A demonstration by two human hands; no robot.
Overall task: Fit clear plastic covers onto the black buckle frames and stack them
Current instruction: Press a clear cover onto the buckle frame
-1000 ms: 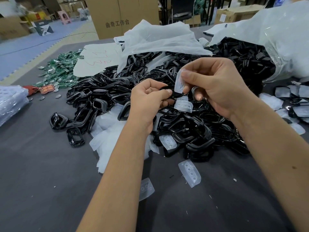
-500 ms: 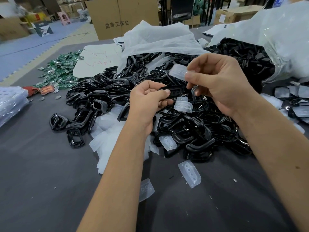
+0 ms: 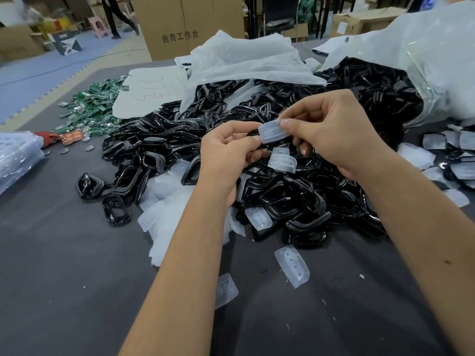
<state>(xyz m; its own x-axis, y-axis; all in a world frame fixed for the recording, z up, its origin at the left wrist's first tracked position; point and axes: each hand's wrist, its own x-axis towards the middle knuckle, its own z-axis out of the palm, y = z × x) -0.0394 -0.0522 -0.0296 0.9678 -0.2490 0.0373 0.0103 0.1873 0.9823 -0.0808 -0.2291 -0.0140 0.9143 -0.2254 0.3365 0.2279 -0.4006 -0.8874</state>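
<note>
Cover (image 3: 273, 131), clear plastic with three dimples, is pinched at its far end by your right hand (image 3: 331, 134). Its near end meets the black buckle frame (image 3: 253, 134) gripped in the curled fingers of your left hand (image 3: 226, 158); most of that frame is hidden. Directly below the grip lies the frame pile (image 3: 282, 196), with a second cover (image 3: 282, 162) on top. Nearer you, a loose cover (image 3: 291, 265) rests on the grey table (image 3: 64, 265).

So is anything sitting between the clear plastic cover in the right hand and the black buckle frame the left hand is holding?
Nothing visible. The right hand pinches the clear plastic cover right against the black buckle frame, which the left hand grips. Another clear cover sits just below them, out of the way.
</note>
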